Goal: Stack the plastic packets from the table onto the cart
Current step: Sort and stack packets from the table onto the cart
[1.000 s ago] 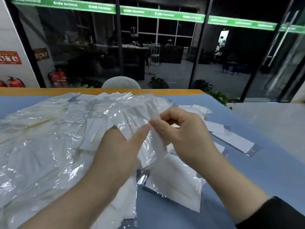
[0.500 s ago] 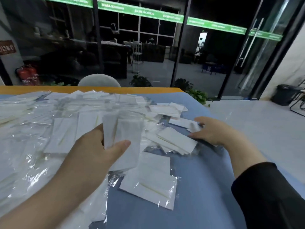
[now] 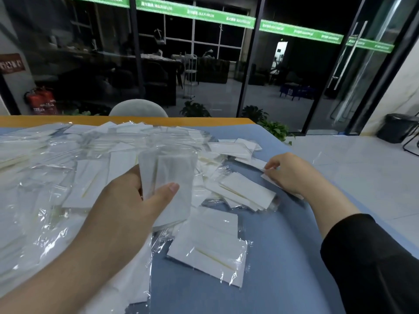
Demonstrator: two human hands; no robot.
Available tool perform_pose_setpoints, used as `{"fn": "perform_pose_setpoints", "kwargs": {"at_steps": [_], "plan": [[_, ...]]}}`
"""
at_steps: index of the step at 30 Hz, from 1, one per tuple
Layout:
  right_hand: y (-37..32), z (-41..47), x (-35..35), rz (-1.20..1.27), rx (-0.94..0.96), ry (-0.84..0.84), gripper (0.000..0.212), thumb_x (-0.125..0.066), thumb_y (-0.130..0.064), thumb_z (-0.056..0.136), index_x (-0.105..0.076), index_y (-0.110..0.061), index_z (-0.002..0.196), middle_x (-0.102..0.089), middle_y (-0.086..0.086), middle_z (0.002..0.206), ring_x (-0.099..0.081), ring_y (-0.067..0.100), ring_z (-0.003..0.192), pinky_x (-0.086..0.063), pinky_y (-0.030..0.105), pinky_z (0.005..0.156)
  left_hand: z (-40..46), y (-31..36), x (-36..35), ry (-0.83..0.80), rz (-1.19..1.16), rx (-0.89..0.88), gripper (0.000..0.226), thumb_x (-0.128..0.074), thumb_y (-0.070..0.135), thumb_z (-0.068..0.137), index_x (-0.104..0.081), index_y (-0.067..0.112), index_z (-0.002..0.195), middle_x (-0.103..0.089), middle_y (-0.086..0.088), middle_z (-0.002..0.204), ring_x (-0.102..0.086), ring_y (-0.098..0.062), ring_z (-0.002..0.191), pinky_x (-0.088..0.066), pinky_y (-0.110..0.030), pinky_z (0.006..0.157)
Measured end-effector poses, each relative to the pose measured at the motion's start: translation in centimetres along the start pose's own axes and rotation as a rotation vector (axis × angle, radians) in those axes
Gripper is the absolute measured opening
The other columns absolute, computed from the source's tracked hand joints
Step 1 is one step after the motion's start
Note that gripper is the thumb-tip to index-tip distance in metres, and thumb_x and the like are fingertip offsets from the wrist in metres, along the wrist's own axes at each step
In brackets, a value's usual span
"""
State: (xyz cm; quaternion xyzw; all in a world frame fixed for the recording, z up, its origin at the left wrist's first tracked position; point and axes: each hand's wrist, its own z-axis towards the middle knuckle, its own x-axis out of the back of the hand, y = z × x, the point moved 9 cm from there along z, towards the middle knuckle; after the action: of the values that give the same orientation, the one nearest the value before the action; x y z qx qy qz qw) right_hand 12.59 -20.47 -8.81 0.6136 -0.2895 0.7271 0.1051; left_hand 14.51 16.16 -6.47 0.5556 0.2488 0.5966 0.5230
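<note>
Your left hand (image 3: 127, 207) grips a small stack of packets (image 3: 169, 177), thumb (image 3: 166, 191) curled across the front, the other fingers hidden behind; the stack is held upright, lifted above the pile. Your right hand (image 3: 288, 173) is out at the table's right side, fingertips (image 3: 271, 165) pinching the edge of 1 flat packet (image 3: 266, 177) that lies on the surface, fingers bent, palm down over it.

Between your hands, a loose heap of packets (image 3: 244, 193) lies overlapping, white inserts inside clear sleeves. Just below the held stack, 1 larger packet (image 3: 210, 248) lies flat alone on the blue table (image 3: 283, 268), a thin yellow line across it. Left of your left forearm, the big pile (image 3: 45, 177) of clear packets spreads to the frame's left edge and back toward the table's orange rim (image 3: 136, 120).

Black sleeve (image 3: 371, 257) covers your right forearm; left forearm is bare.

Beyond the table: a grey chair back (image 3: 138, 108), glass wall with green strip (image 3: 195, 15), red extinguishers (image 3: 42, 99) at left, plants (image 3: 275, 129), a dark bin (image 3: 395, 128) at far right. Cart not in view.
</note>
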Motion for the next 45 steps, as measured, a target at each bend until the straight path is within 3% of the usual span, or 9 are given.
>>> {"fn": "perform_pose_setpoints", "kwargs": {"at_steps": [6,10,17,23,26,32,39,42,45], "plan": [[-0.2,-0.9,2.4,0.043,-0.059,0.127,0.019,-0.052,-0.022,0.092,-0.068,-0.011,0.088,-0.069,0.013,0.083,-0.056,0.028,0.068,-0.044,0.033,0.064,0.1,-0.1,0.7,0.082,-0.102,0.026,0.008,-0.069,0.039,0.091,-0.071,0.032,0.088,-0.073,0.023,0.078,-0.067,0.003,0.072,-0.046,-0.029,0.064],[-4.5,-5.1,7.5,0.497,0.107,0.334,0.018,-0.05,-0.018,0.091,-0.065,-0.012,0.083,-0.07,0.007,0.069,-0.061,0.032,0.062,-0.052,0.042,0.059,0.1,-0.3,0.5,0.09,-0.361,0.086,0.008,-0.069,0.035,0.092,-0.076,0.035,0.087,-0.077,0.01,0.082,-0.074,-0.009,0.074,-0.061,-0.041,0.068],[-15.4,-10.9,1.7,1.136,0.346,-0.27,0.016,-0.052,-0.009,0.104,-0.058,-0.004,0.09,-0.057,0.006,0.067,-0.07,0.03,0.066,-0.062,0.04,0.064,0.3,0.1,-1.3,-0.036,-0.827,0.182,0.019,-0.064,0.023,0.086,-0.081,0.029,0.089,-0.079,-0.006,0.101,-0.077,-0.024,0.092,-0.061,-0.053,0.072],[-12.8,-9.1,2.0,0.495,0.341,-0.076,0.019,-0.061,-0.048,0.094,-0.065,-0.033,0.105,-0.067,-0.019,0.097,-0.065,0.003,0.091,-0.054,0.035,0.087,0.5,-1.4,1.3,0.124,-0.688,0.157,0.013,-0.071,0.027,0.09,-0.073,0.025,0.103,-0.077,0.0,0.102,-0.074,-0.026,0.097,-0.062,-0.054,0.068],[-9.3,-8.4,0.3,0.032,0.235,-0.256,0.063,-0.068,-0.069,0.078,-0.046,-0.045,0.132,-0.05,-0.023,0.117,-0.055,0.005,0.1,-0.043,0.028,0.08,0.4,-0.1,3.2,0.238,-0.281,-0.01,0.013,-0.071,0.032,0.092,-0.066,0.034,0.104,-0.072,0.021,0.088,-0.071,-0.005,0.087,-0.059,-0.027,0.075],[-9.6,-7.9,-2.2,-0.095,0.274,-0.287,0.078,-0.067,-0.065,0.082,-0.036,-0.036,0.147,-0.047,-0.006,0.141,-0.048,0.02,0.126,-0.041,0.034,0.097,0.0,0.1,-0.3,-0.032,-0.032,0.081,0.101,-0.076,0.033,0.087,-0.002,0.073,0.144,-0.048,0.01,0.151,-0.047,-0.005,0.137,-0.038,-0.025,0.096],[-9.6,-7.6,-1.0,-0.16,0.248,-0.117,0.035,-0.054,-0.025,0.094,-0.053,-0.028,0.129,-0.064,0.005,0.119,-0.056,0.027,0.095,-0.042,0.033,0.071,0.4,-0.8,0.2,-0.011,-0.128,0.078,0.084,-0.082,0.029,0.081,-0.034,0.059,0.145,-0.063,0.01,0.136,-0.057,-0.01,0.13,-0.046,-0.04,0.109],[-9.2,-7.2,0.8,-0.087,0.219,-0.007,0.004,-0.052,-0.022,0.095,-0.056,-0.024,0.094,-0.065,0.009,0.093,-0.056,0.031,0.081,-0.045,0.036,0.065,0.5,-0.9,0.7,0.032,-0.233,0.072,0.07,-0.081,0.026,0.083,-0.047,0.051,0.139,-0.072,0.014,0.118,-0.069,-0.012,0.11,-0.059,-0.04,0.089],[-8.6,-7.2,2.3,-0.031,0.187,0.061,0.015,-0.055,-0.023,0.093,-0.051,-0.018,0.08,-0.059,0.008,0.078,-0.05,0.027,0.067,-0.039,0.034,0.056,0.6,-0.8,1.4,0.083,-0.34,0.066,0.039,-0.078,0.017,0.087,-0.066,0.036,0.119,-0.076,0.013,0.099,-0.075,-0.012,0.087,-0.061,-0.034,0.066]]}}
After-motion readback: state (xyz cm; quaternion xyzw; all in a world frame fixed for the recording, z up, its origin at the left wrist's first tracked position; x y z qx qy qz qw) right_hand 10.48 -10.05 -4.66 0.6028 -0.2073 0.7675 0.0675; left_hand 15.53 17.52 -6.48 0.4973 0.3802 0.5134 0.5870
